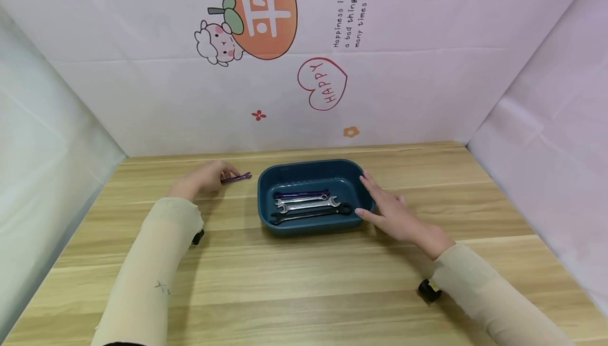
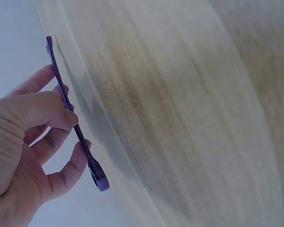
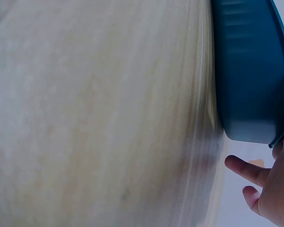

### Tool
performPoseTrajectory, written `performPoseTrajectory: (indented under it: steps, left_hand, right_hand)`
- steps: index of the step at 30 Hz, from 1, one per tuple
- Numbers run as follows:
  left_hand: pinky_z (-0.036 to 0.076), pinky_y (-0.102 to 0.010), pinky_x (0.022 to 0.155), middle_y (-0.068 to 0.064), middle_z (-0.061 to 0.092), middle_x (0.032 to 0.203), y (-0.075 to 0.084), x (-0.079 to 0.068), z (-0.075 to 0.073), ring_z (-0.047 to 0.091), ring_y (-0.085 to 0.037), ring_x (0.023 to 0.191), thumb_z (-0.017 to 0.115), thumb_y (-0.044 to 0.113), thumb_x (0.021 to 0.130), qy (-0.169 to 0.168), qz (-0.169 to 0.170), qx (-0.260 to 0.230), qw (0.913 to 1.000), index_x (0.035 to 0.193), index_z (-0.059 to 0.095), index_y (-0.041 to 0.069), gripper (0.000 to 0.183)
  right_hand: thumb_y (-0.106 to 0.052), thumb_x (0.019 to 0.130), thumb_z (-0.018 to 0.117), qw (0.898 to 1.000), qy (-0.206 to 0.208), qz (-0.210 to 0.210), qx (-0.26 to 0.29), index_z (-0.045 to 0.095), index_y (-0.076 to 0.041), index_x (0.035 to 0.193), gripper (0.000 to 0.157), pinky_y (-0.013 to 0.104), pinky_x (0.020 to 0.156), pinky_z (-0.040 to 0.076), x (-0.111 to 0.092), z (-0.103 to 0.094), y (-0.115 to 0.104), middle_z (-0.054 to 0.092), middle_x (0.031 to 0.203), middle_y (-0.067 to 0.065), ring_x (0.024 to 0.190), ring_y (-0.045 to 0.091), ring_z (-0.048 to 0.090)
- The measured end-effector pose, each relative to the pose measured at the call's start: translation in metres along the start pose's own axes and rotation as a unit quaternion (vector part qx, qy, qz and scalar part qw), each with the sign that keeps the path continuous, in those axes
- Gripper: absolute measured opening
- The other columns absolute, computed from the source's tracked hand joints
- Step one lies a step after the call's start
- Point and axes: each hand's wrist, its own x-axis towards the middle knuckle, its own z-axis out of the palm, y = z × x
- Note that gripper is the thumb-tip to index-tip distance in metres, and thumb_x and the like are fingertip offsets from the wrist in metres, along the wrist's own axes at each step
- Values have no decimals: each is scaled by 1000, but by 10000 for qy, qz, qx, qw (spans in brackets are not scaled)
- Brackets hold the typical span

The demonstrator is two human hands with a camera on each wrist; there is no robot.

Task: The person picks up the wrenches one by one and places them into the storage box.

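Note:
In the head view my left hand [image 1: 212,176] pinches a small purple wrench [image 1: 236,178] left of the blue bin [image 1: 311,227]. The left wrist view shows that wrench [image 2: 81,135] between the thumb and the fingers, just above the table. Several wrenches lie side by side in the bin: a purple wrench [image 1: 301,194] at the back, then silver ones [image 1: 309,205], and a black wrench [image 1: 311,214] in front. At the bin's right end my right hand [image 1: 391,214] rests against the rim with fingers and thumb spread. Seen from the right wrist, some fingers [image 3: 248,170] stand off the bin wall.
The bin sits on a wood-grain table [image 1: 285,282] toward its back edge. A white printed backdrop [image 1: 404,87] rises behind, and pale side panels [image 1: 546,119] stand left and right.

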Motion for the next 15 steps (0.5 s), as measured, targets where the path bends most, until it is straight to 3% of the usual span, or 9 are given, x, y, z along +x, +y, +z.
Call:
performPoseTrajectory:
  steps: [15]
  left_hand:
    - [53, -48, 90, -24, 65, 119, 5, -3, -7, 60, -39, 107, 54, -29, 76, -90, 37, -245, 9997, 131, 67, -2, 62]
  right_hand:
    - [-52, 105, 51, 10000, -39, 10, -80, 7, -11, 166, 86, 66, 101, 23, -1, -1, -2, -2, 171, 7, 146, 44, 32]
